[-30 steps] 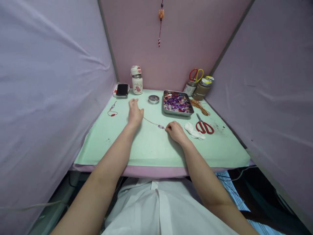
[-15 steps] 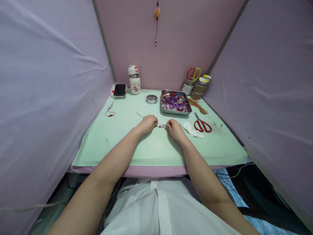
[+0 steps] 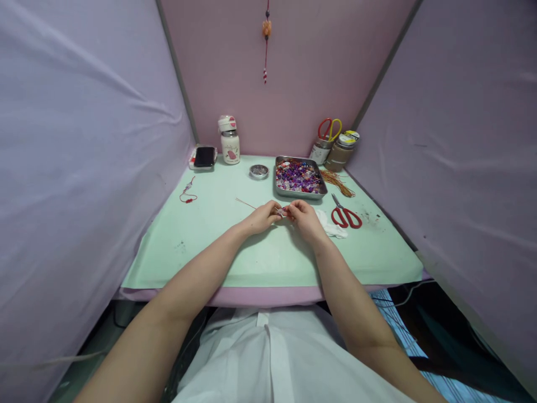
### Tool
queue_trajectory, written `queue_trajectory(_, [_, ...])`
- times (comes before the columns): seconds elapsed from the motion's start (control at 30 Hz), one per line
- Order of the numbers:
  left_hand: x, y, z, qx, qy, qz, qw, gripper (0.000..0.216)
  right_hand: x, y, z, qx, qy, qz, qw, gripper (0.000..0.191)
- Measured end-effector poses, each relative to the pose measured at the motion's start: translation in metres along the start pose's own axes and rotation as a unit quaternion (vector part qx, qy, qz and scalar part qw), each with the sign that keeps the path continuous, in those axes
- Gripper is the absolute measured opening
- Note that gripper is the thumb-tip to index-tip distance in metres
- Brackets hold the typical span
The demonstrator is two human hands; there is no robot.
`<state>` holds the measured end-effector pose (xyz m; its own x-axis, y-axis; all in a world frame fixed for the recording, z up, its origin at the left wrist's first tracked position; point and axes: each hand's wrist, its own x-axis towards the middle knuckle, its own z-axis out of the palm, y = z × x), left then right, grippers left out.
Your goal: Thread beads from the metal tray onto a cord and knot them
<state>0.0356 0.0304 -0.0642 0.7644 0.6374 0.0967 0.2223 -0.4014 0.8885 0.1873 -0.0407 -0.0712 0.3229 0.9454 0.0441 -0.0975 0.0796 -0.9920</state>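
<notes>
Close together above the green mat, my left hand (image 3: 265, 216) and my right hand (image 3: 302, 217) both pinch a thin cord strung with small purple and clear beads (image 3: 280, 212). The beads sit between the fingertips, partly covered by them. Loose ends of the cord (image 3: 245, 203) stick out to the left past my left hand. My right hand's thumb and forefinger are pressed together at the right side of the beads; the exact grip is too small to make out.
Behind my hands stands a metal tray (image 3: 302, 195) of mixed beads, beside a small round tin (image 3: 259, 172). Red-handled scissors (image 3: 346, 216) and a crumpled white cloth (image 3: 334, 228) lie at right. A finished-looking red cord (image 3: 188, 196), phone (image 3: 205, 157), bottle (image 3: 230, 146) and jars (image 3: 341, 152) are farther off.
My hands have come closer together, raising the beaded cord slightly. Earlier the beads lay stretched in a line between them; now they are bunched at the fingertips.
</notes>
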Motion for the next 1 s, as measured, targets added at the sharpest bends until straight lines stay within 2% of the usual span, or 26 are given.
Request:
queue_trajectory(0.1, [0.000, 0.003, 0.001, -0.016, 0.030, -0.029, 0.999, 0.018, -0.002, -0.007, 0.000, 0.061, -0.002, 0.019, 0.998, 0.028])
queue_trajectory(0.27, [0.000, 0.009, -0.002, 0.052, 0.091, -0.022, 0.994, 0.006, -0.002, -0.009, -0.001, 0.102, 0.003, 0.028, 0.994, 0.031])
queue_trajectory(0.6, [-0.003, 0.016, -0.003, 0.016, 0.052, -0.013, 0.998, 0.020, 0.000, -0.007, -0.006, 0.158, -0.021, 0.050, 0.986, 0.032])
queue_trajectory(0.77, [-0.008, 0.028, -0.002, -0.117, -0.006, -0.083, 0.990, 0.023, 0.001, -0.009, -0.006, 0.156, -0.028, 0.050, 0.986, 0.034])
queue_trajectory(0.9, [-0.008, 0.029, -0.001, -0.269, -0.047, -0.138, 0.952, 0.033, 0.001, -0.010, -0.006, 0.129, -0.034, 0.045, 0.990, 0.036])
queue_trajectory(1.0, [-0.006, 0.029, -0.002, -0.366, -0.055, -0.128, 0.920, 0.034, 0.001, -0.011, -0.002, 0.130, -0.031, 0.035, 0.990, 0.038])
